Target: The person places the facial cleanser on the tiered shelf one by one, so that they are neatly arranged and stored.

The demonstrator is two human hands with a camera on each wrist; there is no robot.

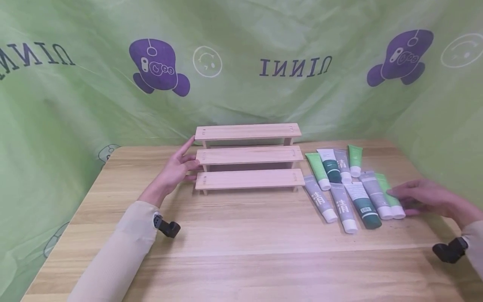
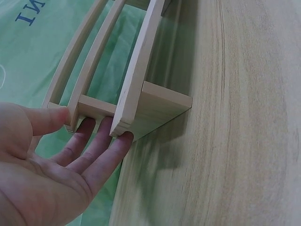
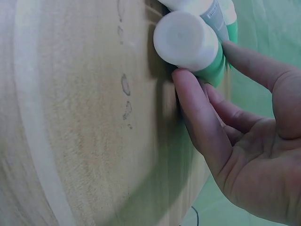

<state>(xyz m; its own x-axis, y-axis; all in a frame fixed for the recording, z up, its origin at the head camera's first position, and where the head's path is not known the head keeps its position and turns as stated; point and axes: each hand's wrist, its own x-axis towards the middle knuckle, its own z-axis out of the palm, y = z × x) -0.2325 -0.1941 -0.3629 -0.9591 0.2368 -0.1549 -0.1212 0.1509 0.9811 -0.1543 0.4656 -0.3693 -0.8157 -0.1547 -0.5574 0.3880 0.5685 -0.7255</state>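
The step in hand seems to be grasping a tube while the rack is steadied. The left hand spreads its fingers against the left end of the pale wooden three-tier rack, thumb at the middle tier. To the rack's right, on the wood-grain counter, the right hand pinches, narrowly, the light green, white-capped plastic tube, the one farthest from the rack; how firmly, I cannot tell. It lies against a silvery grey, white-capped tube, so the next move probably calls for firming the pinch without dragging that neighbour.
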